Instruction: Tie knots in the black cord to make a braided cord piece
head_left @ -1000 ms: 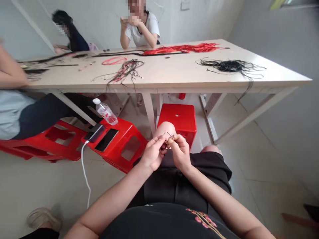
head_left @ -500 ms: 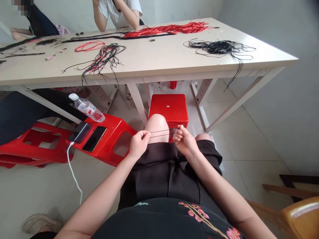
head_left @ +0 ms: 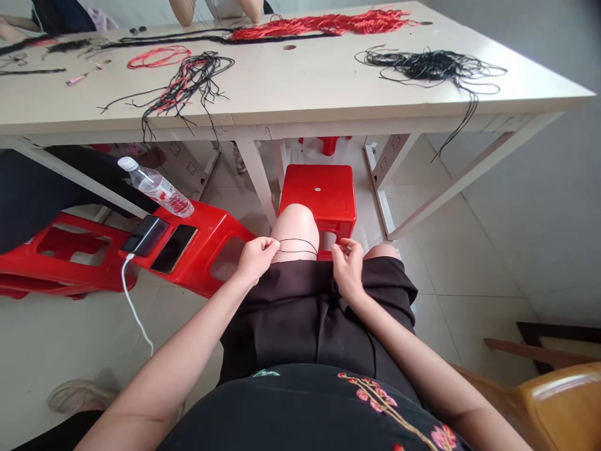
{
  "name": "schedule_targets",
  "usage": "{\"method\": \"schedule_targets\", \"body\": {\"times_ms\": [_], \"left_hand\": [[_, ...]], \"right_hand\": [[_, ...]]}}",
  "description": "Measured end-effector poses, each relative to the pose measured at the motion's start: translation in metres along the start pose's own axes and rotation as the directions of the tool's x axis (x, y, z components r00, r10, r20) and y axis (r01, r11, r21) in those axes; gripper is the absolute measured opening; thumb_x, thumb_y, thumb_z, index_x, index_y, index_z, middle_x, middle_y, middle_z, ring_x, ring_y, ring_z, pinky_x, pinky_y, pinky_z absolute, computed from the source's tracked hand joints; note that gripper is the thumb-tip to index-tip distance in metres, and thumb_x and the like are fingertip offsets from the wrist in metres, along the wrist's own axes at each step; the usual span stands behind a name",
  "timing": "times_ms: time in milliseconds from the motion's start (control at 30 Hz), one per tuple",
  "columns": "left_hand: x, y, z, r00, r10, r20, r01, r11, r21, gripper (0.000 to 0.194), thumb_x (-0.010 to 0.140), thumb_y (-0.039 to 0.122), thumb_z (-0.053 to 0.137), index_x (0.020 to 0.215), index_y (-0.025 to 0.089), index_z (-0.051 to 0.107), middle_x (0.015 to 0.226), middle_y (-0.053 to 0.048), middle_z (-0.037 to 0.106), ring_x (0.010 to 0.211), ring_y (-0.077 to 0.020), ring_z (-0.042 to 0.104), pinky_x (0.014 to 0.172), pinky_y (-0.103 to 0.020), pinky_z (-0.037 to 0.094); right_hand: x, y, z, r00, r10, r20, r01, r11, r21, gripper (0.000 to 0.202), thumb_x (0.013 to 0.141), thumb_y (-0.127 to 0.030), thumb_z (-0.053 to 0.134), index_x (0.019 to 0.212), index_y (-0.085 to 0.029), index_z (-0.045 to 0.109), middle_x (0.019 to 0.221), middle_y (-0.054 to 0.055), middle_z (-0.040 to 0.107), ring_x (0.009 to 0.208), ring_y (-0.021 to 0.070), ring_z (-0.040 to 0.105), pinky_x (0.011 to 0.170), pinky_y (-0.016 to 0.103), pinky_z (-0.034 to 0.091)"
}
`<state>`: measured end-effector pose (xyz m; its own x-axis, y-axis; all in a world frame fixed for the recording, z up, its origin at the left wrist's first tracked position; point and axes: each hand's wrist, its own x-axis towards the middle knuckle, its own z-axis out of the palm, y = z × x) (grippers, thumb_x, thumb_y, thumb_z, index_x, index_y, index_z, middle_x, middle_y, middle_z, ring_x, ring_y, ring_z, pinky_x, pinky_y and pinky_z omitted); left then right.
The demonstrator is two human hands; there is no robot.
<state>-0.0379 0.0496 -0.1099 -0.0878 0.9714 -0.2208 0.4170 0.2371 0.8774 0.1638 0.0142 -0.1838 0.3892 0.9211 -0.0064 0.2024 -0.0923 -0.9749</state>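
A thin black cord (head_left: 298,239) is pinched between the thumb and fingertips of my left hand (head_left: 257,258). From there it curves in a slack loop over my bare knee and drops at its right end. My right hand (head_left: 348,268) hovers over my lap, to the right of that loop and apart from it. Its fingers are loosely bent and spread from the thumb, with no cord seen in them. Part of the cord's lower end is lost against the dark skirt (head_left: 286,332).
The table (head_left: 291,88) ahead bears a black cord bundle (head_left: 432,66), a red and black bundle (head_left: 192,78) and red cords (head_left: 323,25). A red stool (head_left: 318,188) stands below. Another stool (head_left: 211,219) at left carries a bottle (head_left: 159,191) and a phone (head_left: 174,248).
The cord was stretched taut between both hands; now my right hand has let go and its fingers have loosened. The cord hangs slack from my left hand. The view has tilted down slightly.
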Motion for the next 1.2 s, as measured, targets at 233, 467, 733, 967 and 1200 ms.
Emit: {"method": "schedule_targets", "body": {"times_ms": [233, 467, 733, 967, 1200], "left_hand": [[-0.008, 0.002, -0.004, 1.0, -0.004, 0.001, 0.004, 1.0, 0.001, 0.022, 0.068, 0.037, 0.061, 0.066, 0.015, 0.061, 0.061, 0.0, 0.059, 0.057, -0.0113, 0.048, 0.055, -0.023, 0.035], [-0.017, -0.013, -0.006, 0.999, 0.04, 0.007, -0.04, 0.999, -0.015, 0.023, 0.07, 0.039, 0.059, 0.066, 0.017, 0.062, 0.061, 0.0, 0.059, 0.057, -0.0124, 0.049, 0.055, -0.023, 0.036], [-0.024, -0.023, -0.008, 1.0, 0.021, -0.014, -0.021, 1.0, 0.002, 0.027, 0.071, 0.043, 0.059, 0.071, 0.016, 0.064, 0.062, -0.002, 0.062, 0.057, -0.0135, 0.053, 0.056, -0.024, 0.04], [-0.034, -0.025, -0.011, 0.999, -0.037, -0.004, 0.036, 0.996, -0.076, 0.022, 0.069, 0.039, 0.06, 0.068, 0.017, 0.061, 0.058, 0.0, 0.059, 0.052, -0.0122, 0.052, 0.052, -0.023, 0.04], [-0.026, -0.02, -0.01, 0.994, -0.106, 0.041, 0.109, 0.991, -0.077, 0.018, 0.069, 0.036, 0.058, 0.068, 0.018, 0.059, 0.051, 0.004, 0.052, 0.044, -0.0102, 0.05, 0.043, -0.02, 0.032]], "right_hand": [[-0.036, -0.021, -0.004, 0.74, -0.071, 0.669, 0.241, 0.956, -0.166, 0.012, 0.08, -0.027, 0.055, 0.074, -0.019, 0.061, 0.072, 0.001, 0.064, 0.068, 0.0165, 0.059, 0.063, 0.027, 0.048], [-0.041, -0.042, -0.007, 0.587, -0.125, 0.8, 0.511, 0.823, -0.247, 0.015, 0.083, -0.018, 0.054, 0.089, -0.018, 0.067, 0.085, 0.006, 0.068, 0.08, 0.0201, 0.062, 0.074, 0.031, 0.048], [-0.045, -0.039, 0.034, 0.542, -0.468, 0.698, 0.822, 0.469, -0.324, 0.057, 0.089, -0.021, 0.042, 0.141, -0.004, 0.03, 0.149, 0.021, 0.028, 0.141, 0.0308, 0.016, 0.111, 0.053, 0.023], [-0.052, -0.026, 0.038, 0.639, -0.457, 0.619, 0.762, 0.487, -0.427, 0.06, 0.089, -0.034, 0.046, 0.14, -0.005, 0.033, 0.15, 0.023, 0.026, 0.141, 0.0352, 0.012, 0.109, 0.056, 0.023], [-0.058, -0.052, 0.035, 0.298, -0.368, 0.881, 0.663, 0.744, 0.087, 0.02, 0.083, -0.013, 0.05, 0.08, -0.02, 0.069, 0.083, 0.0, 0.067, 0.074, 0.0132, 0.062, 0.07, 0.023, 0.052]]}}
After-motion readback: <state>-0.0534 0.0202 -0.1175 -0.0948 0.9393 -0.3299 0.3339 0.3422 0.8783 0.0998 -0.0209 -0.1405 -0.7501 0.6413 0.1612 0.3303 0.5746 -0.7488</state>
